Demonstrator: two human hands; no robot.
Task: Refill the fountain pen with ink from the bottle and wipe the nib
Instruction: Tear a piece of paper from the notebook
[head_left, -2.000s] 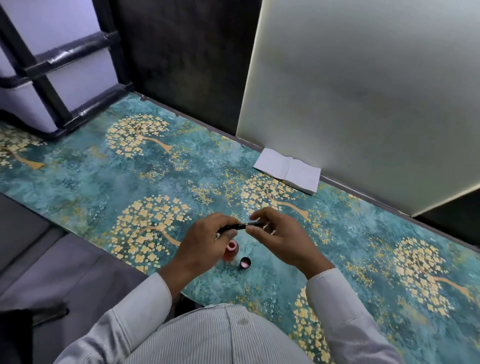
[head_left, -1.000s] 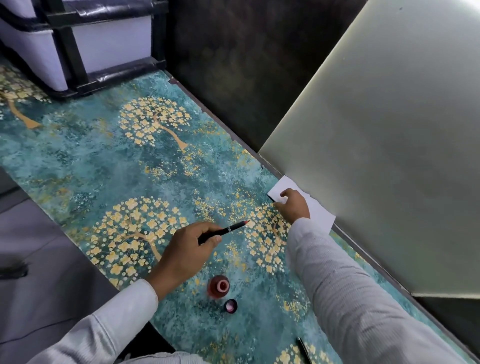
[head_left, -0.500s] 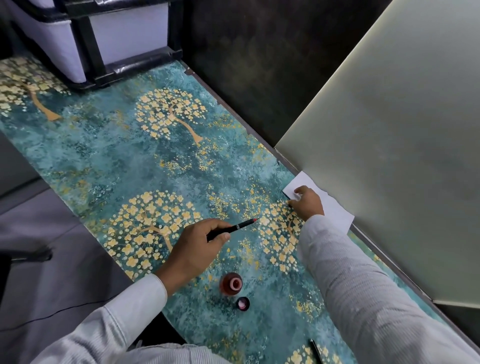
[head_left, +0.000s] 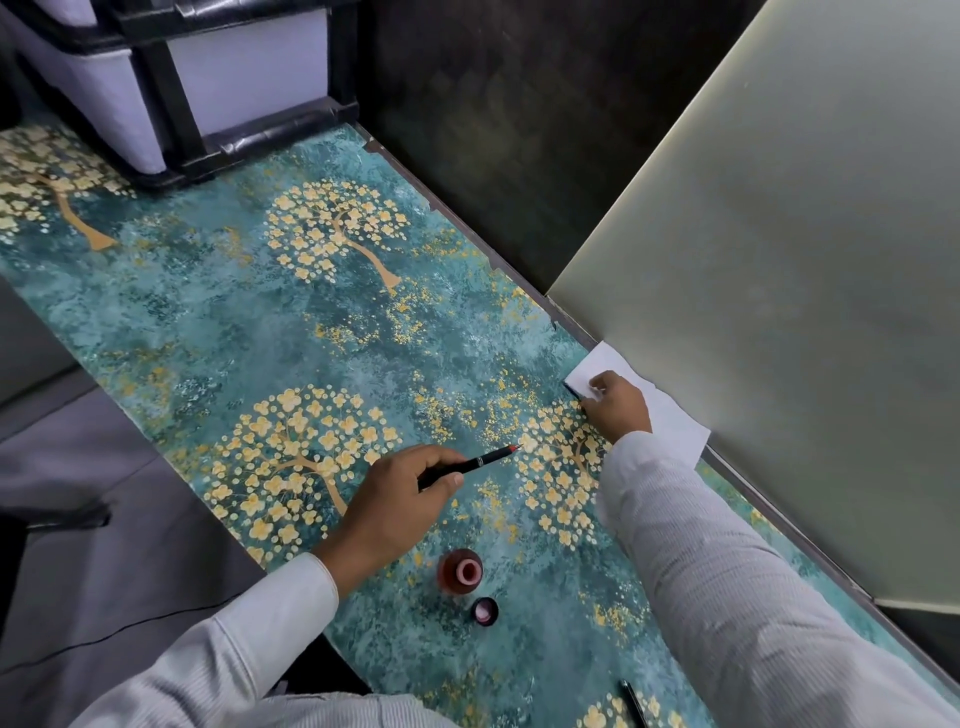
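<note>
While the fountain pen (head_left: 470, 465) is gripped in the left hand (head_left: 400, 499), its red-tipped nib held out toward the right hand (head_left: 615, 402), the right arm has been stretched away from the pen to the white tissue (head_left: 670, 415) lying against the pale panel (head_left: 779, 260). Two seconds ago both hands were joined on the pen just above the ink bottle (head_left: 460, 571); since then the pen has been left to the left hand alone and lifted away from the bottle, which now stands open near the left wrist, with its cap (head_left: 485, 610) set down just beside it on the side nearer the body. Over the last half second the right hand has hardly shifted: its fingers are curled onto the near corner of the tissue, and the sheet appears to be pinched, though it has not yet been lifted off the patterned table cover (head_left: 260, 322).

From this it may be judged that filling is finished and the wiping step has been started. The tissue remains to be brought to the nib, which is held well apart from it, between the two hands. A dark, slim object (head_left: 631, 699) is seen beneath the right sleeve; whether it is the pen's cap cannot be told.
</note>
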